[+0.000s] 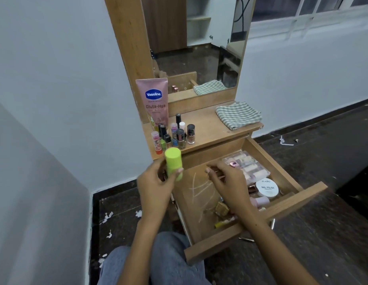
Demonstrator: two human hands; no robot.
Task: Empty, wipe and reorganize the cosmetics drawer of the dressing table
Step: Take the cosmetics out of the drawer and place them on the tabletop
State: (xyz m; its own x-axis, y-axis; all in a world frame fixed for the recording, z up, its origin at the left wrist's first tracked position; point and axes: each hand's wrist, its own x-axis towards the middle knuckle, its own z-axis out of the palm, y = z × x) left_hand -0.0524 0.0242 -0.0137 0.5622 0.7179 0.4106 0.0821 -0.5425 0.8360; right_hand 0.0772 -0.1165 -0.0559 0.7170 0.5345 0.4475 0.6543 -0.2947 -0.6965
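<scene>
From the head view: the left hand (156, 183) grips a lime-green bottle (174, 164) upright, fingers curled round it, just below the tabletop (212, 128) edge. The right hand (230, 182) reaches into the open drawer (199, 194), fingertips pinching something thin (too blurred to name). Right of that hand lie a clear case (249, 164) of cosmetics and a white nail polish tub (267, 188); under its wrist, a gold piece (221, 208) and a yellow stick (224, 222). Beyond the left hand stand a cluster of polish bottles (179, 134) and a pink Vaseline tube (155, 101). Beyond the right hand, a folded checked cloth (238, 115) rests on the tabletop.
</scene>
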